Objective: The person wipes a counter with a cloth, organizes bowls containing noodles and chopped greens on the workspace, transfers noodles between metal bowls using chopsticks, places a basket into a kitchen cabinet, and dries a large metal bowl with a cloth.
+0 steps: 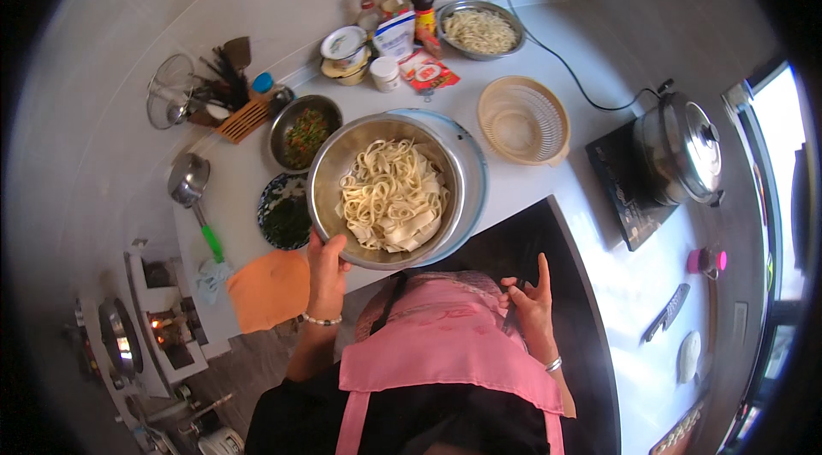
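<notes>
My left hand (326, 262) grips the rim of a stainless steel bowl (324, 198), its thumb over the edge. Pale wide noodles (395, 198) fill much of the bowl, some in loops and some in flat strips. Under and behind this bowl shows a light blue round tray or basin (476, 176), partly hidden. My right hand (532, 301) is apart from the bowl, beside the pink apron (443, 352). One finger points out and the others are curled; a small dark patch shows at them, and whether they hold something is unclear.
Left of the bowl are a steel bowl of chopped peppers (305, 137) and a patterned plate of chopped greens (286, 217). A beige colander (523, 121) and a basin of noodles (481, 31) stand behind. At right, a lidded pot (677, 150) sits on a cooktop (623, 198); a knife (668, 312) lies nearer.
</notes>
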Demonstrator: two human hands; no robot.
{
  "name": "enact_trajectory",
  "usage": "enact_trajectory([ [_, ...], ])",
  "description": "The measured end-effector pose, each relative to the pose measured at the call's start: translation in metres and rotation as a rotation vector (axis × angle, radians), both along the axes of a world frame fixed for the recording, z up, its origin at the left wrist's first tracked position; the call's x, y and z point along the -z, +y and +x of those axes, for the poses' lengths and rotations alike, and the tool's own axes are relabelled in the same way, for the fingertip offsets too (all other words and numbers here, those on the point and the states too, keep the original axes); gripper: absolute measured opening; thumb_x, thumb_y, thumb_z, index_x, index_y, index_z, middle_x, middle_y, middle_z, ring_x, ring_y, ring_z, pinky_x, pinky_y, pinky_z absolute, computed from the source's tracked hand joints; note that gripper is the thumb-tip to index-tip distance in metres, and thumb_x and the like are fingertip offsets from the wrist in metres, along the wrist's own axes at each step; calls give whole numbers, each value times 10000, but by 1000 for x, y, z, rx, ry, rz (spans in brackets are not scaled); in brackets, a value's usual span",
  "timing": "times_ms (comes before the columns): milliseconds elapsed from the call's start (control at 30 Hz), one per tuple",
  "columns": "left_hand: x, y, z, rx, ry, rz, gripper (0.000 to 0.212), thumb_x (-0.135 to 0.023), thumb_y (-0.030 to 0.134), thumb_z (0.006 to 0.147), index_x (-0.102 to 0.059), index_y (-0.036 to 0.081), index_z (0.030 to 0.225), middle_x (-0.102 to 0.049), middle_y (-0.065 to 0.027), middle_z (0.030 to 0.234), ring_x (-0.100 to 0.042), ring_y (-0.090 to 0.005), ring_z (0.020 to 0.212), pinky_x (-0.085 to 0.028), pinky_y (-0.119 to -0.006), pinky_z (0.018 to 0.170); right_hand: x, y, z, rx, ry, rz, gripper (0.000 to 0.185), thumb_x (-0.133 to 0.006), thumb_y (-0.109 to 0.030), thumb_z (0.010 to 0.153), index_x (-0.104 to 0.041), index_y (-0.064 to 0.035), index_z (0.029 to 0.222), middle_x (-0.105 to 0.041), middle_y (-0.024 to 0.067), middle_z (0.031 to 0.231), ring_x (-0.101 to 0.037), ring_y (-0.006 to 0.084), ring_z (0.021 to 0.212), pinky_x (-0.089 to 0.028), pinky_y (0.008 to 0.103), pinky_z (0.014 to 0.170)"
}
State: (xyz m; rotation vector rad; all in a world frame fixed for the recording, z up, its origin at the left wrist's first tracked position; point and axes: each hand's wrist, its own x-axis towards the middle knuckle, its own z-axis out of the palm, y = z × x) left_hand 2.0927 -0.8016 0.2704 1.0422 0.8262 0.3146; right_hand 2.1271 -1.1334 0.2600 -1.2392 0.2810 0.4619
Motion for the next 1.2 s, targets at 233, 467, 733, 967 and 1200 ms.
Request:
enact_trajectory([
  [233,11,4,15,-16,105,19,500,-534,66,737,-456,146,1225,-576,29,958,-496,-41,629,-278,-152,365,-12,-51,1,-334,-75,98,239,-471,-57,872,-506,4,1101,-580,78,974,-576,165,840,-472,291,772],
  [467,4,-13,44,90,-16,57,463,-490,66,771,-439,74,1231,-565,-23,954,-479,-52,573,-286,-164,346,-31,-63,8,-538,-639,-1056,176,-552,-67,739,-503,-74,907,-507,126,785,-566,310,757,-479,376,619],
  [733,-6,-18,66,326,22,144,445,-543,100,743,-476,77,1182,-574,5,905,-464,-23,548,-278,-156,347,-81,-85,62,184,-858,-1068,169,-490,-79,839,-540,-13,691,-492,82,725,-476,186,600,-403,295,541],
  [967,-13,-39,79,504,-29,101,449,-501,73,739,-445,12,1180,-552,-19,810,-426,-26,486,-295,-172,336,-95,-41,81,299,-547,-141,141,-473,-134,906,-519,-7,946,-579,106,789,-557,155,541,-448,239,431],
  [1200,-24,-55,79,597,-64,196,517,-498,63,722,-421,1,1229,-549,-23,761,-420,-26,449,-289,-166,313,-60,-12,119,57,-542,-262,181,-511,-108,894,-582,30,988,-626,114,843,-605,136,652,-493,226,594],
])
